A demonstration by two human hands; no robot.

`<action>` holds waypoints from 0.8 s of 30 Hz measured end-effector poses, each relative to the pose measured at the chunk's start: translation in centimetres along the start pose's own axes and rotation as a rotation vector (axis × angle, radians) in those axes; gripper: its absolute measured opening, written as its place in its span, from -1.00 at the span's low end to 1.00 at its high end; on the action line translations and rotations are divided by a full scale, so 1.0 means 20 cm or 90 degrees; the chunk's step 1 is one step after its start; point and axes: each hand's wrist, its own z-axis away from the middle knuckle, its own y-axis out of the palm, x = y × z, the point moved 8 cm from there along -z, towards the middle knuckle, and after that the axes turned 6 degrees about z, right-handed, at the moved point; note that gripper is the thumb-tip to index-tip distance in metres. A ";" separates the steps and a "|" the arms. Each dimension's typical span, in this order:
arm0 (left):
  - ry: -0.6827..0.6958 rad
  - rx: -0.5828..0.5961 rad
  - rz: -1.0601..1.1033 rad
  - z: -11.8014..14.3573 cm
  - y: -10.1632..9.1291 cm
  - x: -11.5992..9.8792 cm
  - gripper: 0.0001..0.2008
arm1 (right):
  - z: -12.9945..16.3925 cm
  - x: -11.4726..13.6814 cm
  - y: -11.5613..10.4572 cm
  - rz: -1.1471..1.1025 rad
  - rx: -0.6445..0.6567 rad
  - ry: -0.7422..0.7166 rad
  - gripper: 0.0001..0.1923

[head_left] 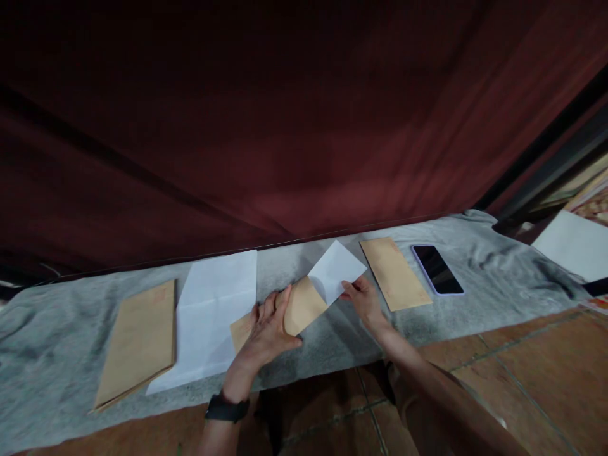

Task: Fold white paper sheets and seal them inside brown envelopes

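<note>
Envelope in hand: a brown envelope (294, 310) lies at the middle of the grey-clothed surface (57, 354), its mouth turned toward a folded white sheet (336, 269) that is partly slid inside.
Far left: a stack of brown envelopes (137, 342) rests flat, with a larger creased sheet of white paper (213, 310) just beside it, one corner tucked under the envelope being filled.
Left hand: the left hand (268, 329), a dark watch (227, 408) on its wrist, presses down on the envelope, its grip clamped on the flap end.
Right hand: the right hand (363, 301) has its grip closed on the lower edge of the folded sheet.
Step judged: insertion looks roughly half done; finishing it would call for a straight push with the mouth held open.
Right: another brown envelope (394, 272) and a dark phone (437, 269) lie apart, untouched.
</note>
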 end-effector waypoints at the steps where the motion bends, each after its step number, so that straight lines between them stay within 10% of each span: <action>1: 0.000 0.000 0.002 0.00 -0.01 0.00 0.26 | 0.00 -0.01 0.01 0.003 -0.003 -0.008 -0.65; 10: 0.008 -0.004 0.031 0.00 -0.01 0.01 0.24 | 0.03 0.01 0.00 0.040 -0.067 -0.081 -0.69; 24: -0.014 -0.018 -0.031 0.01 -0.04 -0.01 0.18 | 0.02 -0.03 -0.02 0.031 0.021 0.072 -0.65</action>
